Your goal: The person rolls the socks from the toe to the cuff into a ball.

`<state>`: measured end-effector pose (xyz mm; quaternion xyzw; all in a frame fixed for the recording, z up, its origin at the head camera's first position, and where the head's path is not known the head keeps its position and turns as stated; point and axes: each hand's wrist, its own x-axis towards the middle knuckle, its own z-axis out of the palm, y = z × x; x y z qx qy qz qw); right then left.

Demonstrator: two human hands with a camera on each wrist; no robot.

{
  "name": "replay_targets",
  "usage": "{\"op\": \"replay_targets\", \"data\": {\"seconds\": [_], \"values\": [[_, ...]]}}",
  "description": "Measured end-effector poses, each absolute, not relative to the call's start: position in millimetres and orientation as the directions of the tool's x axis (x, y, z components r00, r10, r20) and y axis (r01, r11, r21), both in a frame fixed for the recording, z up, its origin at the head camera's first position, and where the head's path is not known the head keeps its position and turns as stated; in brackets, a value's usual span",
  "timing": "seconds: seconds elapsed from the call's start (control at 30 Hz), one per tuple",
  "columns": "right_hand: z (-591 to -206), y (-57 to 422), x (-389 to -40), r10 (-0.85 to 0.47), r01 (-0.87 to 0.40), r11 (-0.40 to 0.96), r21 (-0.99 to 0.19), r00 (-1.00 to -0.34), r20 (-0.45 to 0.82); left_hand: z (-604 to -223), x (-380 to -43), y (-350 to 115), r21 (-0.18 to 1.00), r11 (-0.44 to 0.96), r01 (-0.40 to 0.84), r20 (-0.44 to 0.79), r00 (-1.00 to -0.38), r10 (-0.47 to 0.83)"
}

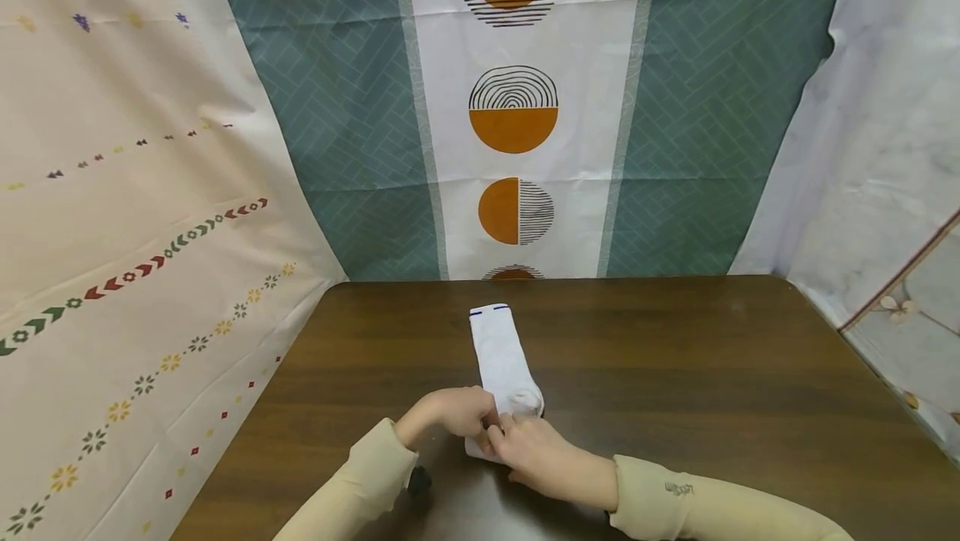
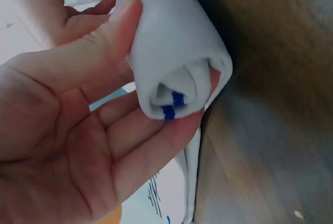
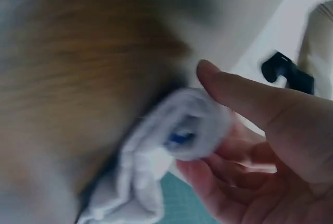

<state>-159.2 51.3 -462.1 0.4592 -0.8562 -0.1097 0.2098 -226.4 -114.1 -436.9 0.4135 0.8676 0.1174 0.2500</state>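
Note:
A white sock [image 1: 498, 349] lies lengthwise on the brown table, blue marks at its far end and a rounded heel bulge midway. Its near end is coiled into a roll [image 2: 171, 36], with blue stripes showing inside the coil. My left hand [image 1: 465, 410] grips one end of this roll, thumb on top and fingers underneath. From the other side my right hand [image 1: 542, 458] holds it between thumb and fingers; the right wrist view is blurred, but the rolled sock [image 3: 208, 130] shows a blue mark within. In the head view, the hands partly hide the roll.
The dark wooden table [image 1: 675, 358] extends to both sides of the sock. Behind it hangs a green and white curtain [image 1: 360, 107] with orange circles. Patterned cloth [image 1: 150, 274] hangs at the left, and pale marbled cloth [image 1: 885, 149] at the right.

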Motion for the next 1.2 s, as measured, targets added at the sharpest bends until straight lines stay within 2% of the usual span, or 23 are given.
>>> {"op": "replay_targets", "data": {"seconds": [0.13,0.2,0.37,0.5,0.57,0.63,0.73,0.87,0.93,1.07,1.2], "values": [[-474,55,-165,-0.846,-0.729,0.530,0.433,-0.419,0.331,-439,-238,-113,0.493,0.624,0.607,-0.420,-0.462,0.781],[-477,56,-168,-0.848,-0.729,0.526,0.439,-0.406,0.342,-441,-244,-113,0.535,0.631,0.561,-0.465,-0.427,0.775],[-478,56,-169,-0.830,-0.727,0.554,0.405,-0.443,0.340,-443,-256,-110,0.588,0.679,0.440,-0.565,-0.377,0.734],[-475,52,-165,-0.800,-0.709,0.594,0.380,-0.474,0.367,-440,-256,-108,0.568,0.710,0.417,-0.603,-0.376,0.703],[-474,50,-163,-0.791,-0.698,0.606,0.382,-0.476,0.386,-437,-252,-106,0.519,0.721,0.458,-0.596,-0.411,0.690],[-472,48,-162,-0.784,-0.686,0.616,0.388,-0.485,0.388,-434,-244,-103,0.442,0.735,0.514,-0.571,-0.470,0.673],[-472,45,-160,-0.780,-0.662,0.625,0.414,-0.509,0.364,-429,-230,-97,0.276,0.763,0.585,-0.491,-0.597,0.635],[-474,45,-160,-0.786,-0.642,0.617,0.455,-0.535,0.310,-427,-212,-94,0.145,0.834,0.532,-0.388,-0.745,0.543],[-475,45,-161,-0.793,-0.638,0.605,0.476,-0.536,0.289,-427,-208,-95,0.161,0.859,0.485,-0.355,-0.784,0.509],[-475,45,-163,-0.804,-0.644,0.586,0.492,-0.539,0.252,-431,-208,-102,0.286,0.847,0.449,-0.313,-0.791,0.525],[-472,48,-167,-0.792,-0.694,0.607,0.387,-0.573,0.213,-437,-207,-109,0.357,0.834,0.420,-0.217,-0.831,0.512]]}}
